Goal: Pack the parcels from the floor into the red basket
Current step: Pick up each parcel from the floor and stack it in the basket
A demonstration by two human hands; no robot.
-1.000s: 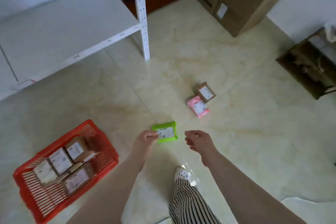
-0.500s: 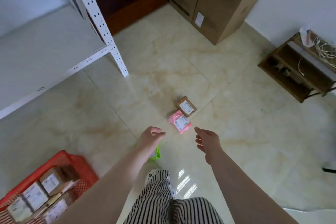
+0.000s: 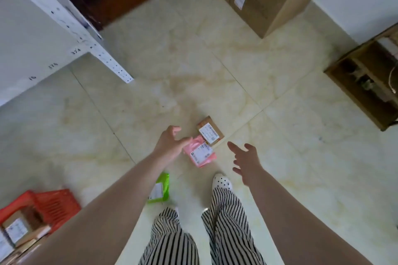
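While both hands are held out empty, fingers loosely spread, a pink parcel is seen between left hand and right hand, a brown parcel just beyond, red basket far left.

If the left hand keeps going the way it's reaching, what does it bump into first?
Most likely the pink parcel. The left hand reaches toward it with fingers spread and empty; the brown parcel lies just beyond. Height above the floor is unclear.
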